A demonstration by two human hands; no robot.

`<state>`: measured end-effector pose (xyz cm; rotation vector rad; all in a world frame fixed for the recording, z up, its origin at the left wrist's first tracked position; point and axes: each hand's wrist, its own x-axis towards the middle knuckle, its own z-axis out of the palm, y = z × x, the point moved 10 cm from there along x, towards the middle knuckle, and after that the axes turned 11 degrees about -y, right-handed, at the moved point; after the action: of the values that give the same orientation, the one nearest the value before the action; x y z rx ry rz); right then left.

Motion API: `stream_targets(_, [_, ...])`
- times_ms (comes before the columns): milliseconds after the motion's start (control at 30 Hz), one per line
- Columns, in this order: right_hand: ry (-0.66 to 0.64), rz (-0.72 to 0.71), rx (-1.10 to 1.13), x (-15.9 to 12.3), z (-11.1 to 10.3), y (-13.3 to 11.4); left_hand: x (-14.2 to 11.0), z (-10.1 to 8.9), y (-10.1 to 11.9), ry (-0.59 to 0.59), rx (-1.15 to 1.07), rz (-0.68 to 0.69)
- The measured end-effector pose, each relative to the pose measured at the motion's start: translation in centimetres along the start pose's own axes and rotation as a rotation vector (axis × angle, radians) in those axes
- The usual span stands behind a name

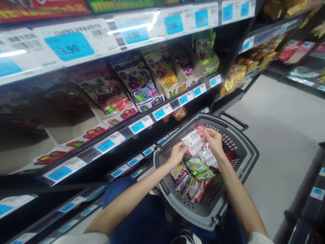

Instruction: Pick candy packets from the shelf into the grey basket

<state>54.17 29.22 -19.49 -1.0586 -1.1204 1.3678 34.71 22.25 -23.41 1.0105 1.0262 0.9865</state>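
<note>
My left hand (178, 153) and my right hand (213, 138) pinch opposite ends of a pink and silver candy bag (193, 142), held over the far part of a grey shopping basket (165, 195). Under and around it lie several more packets. Green candy packets (200, 168) sit in the middle, a silver and red packet (209, 157) lies beside my right wrist, and a dark colourful packet (179, 174) rests below my left hand. Nearer me is another silver and red packet (196, 190). The basket stands by my knees.
A shelf with blue price tags (137, 126) runs along the left. On it stand open display boxes with candy bags (142, 83). The basket handle (235, 122) sticks out at the far side. Grey floor (274, 115) stretches to the right, beside another dark shelf (309, 200).
</note>
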Motion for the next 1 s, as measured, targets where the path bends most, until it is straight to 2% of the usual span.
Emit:
stream_targets(133, [0.046, -0.009, -0.022, -0.1, -0.6, 0.2, -0.1, 0.4, -0.9, -0.031, -0.108, -0.065])
stream_targets(300, [0.060, -0.013, -0.033, -0.3, -0.5, -0.1, -0.2, 0.5, -0.9, -0.033, -0.151, -0.083])
stream_targets(600, [0.105, -0.012, -0.014, -0.3, -1.0, -0.1, 0.5, 0.6, -0.6, -0.039, -0.048, -0.032])
stream_targets(767, [0.108, 0.015, 0.051, -0.3, -1.6, 0.2, 0.3, 0.3, 1.2, 0.024, 0.157, 0.090])
stream_targets(867, [0.098, 0.052, 0.081, 0.0, -1.9, 0.7, -0.6, 1.0, 3.7, 0.017, 0.446, 0.233])
stream_targets(933, [0.105, 0.069, 0.084, 0.3, -2.2, 1.1, -1.5, 3.1, 5.3, -0.120, 0.738, 0.382])
stream_targets(1000, [0.114, 0.081, 0.073, 0.6, -2.4, 1.5, -2.7, 5.9, 5.4, -0.348, 1.011, 0.538])
